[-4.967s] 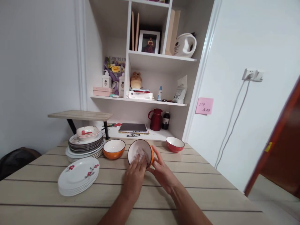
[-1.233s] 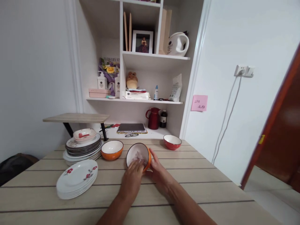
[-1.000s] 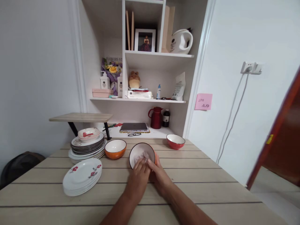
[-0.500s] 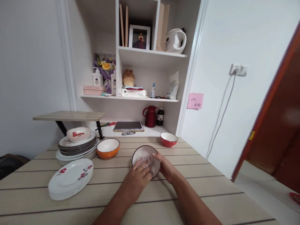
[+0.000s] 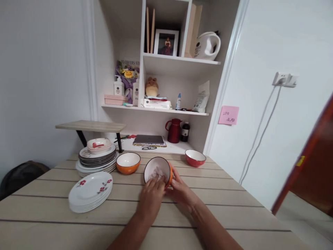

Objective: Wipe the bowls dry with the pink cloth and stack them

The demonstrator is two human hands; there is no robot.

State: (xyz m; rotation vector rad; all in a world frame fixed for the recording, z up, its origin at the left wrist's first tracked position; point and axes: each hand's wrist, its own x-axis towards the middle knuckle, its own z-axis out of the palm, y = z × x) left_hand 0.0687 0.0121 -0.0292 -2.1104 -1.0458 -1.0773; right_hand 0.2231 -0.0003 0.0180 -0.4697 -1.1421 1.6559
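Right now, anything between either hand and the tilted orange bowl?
Yes: pale crumpled material lies between the left hand and the inside of the tilted orange bowl. Nothing visible separates the right hand from its outside.

We reach both forearms slantwise toward the far edge of the bench, converging. Our left grip lies knuckles up, fingers close together and bent; our right grip curves inward, its digits parted.
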